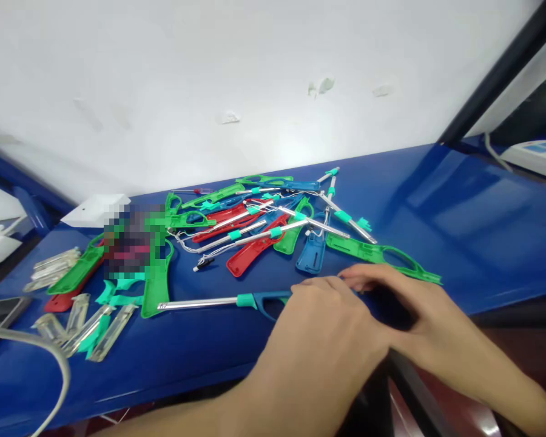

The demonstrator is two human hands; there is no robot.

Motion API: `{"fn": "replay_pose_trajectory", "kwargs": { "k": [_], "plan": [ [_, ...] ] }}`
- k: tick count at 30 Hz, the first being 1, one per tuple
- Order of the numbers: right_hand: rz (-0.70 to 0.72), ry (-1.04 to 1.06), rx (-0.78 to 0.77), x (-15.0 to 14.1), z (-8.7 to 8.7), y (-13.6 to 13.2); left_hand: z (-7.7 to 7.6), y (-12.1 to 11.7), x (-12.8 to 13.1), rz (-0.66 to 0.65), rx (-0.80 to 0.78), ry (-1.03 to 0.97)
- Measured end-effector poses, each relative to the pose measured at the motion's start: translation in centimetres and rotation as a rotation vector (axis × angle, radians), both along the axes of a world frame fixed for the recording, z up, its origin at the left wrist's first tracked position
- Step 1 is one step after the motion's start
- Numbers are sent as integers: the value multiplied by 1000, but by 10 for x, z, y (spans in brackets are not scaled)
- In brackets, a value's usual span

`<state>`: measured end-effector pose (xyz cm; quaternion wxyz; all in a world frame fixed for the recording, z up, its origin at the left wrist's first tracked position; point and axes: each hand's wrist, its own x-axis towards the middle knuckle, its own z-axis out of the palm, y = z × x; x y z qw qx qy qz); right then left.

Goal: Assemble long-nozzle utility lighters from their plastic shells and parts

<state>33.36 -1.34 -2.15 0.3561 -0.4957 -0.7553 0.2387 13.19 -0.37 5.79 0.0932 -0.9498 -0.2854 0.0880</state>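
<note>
A blue long-neck lighter [200,302] with a metal tube and a teal band lies level just above the table's near part, its tube pointing left. My left hand [325,328] is closed around its handle, which it mostly hides. On the right, my right hand [404,294] bends its fingers to the handle's far end, and the fingertips are partly hidden. Beyond both hands are loose green, red and blue lighter shells. A green shell half [377,252] is closest to my right fingers. Metal tubes [255,237] with teal bands and white wires lie among the shells.
Clear fuel tanks [113,334] and teal pieces [122,291] lie at the left. A pale cable [61,364] curves over the near left corner. A white wall [273,91] closes off the back of the blue table [200,358]. A white device [537,158] stands far right.
</note>
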Motion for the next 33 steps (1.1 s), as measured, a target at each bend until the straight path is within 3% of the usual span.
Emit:
{"fn": "replay_pose_trajectory", "kwargs": {
  "k": [6,16,21,28,33],
  "plan": [
    [23,-20,-5,-3,3,0,-17,4,-7,-19,100,-91],
    [8,6,-77,-8,6,0,-22,12,-21,15,101,-169],
    [7,30,-105,-10,10,2,-13,20,-23,89,7,-180],
    [18,70,-107,-9,10,5,13,49,-23,184,-329,-140],
    [16,91,-114,-10,10,3,24,63,-21,257,-493,-135]
  ]
}}
